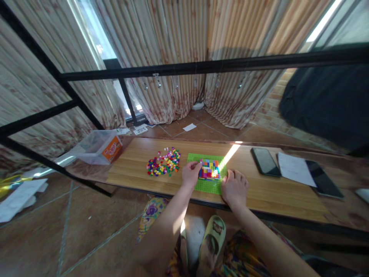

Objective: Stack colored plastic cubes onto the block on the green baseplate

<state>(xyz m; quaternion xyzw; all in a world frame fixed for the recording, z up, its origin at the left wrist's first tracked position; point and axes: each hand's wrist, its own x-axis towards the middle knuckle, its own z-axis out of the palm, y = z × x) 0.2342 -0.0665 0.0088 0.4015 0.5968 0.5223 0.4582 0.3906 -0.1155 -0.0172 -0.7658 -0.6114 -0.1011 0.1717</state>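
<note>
A green studded baseplate (207, 187) lies on the wooden table, carrying a low block of multicoloured toy bricks (210, 170). At the left edge of that block is my left hand (190, 175), its thumb and fingertips pinched together; whatever sits between them is too small to make out. My right hand (235, 187) rests at the plate's right edge, fingers curled and the thumb side against the plate. Left of the plate, a loose pile of small coloured bricks (173, 158) spreads over the tabletop.
A clear plastic bin (93, 144) with an orange label stands at the table's left end. To the right lie a dark phone (265, 161), a white sheet of paper (295, 168) and another dark flat device (324, 179). A black metal rail (184, 69) crosses beyond the table.
</note>
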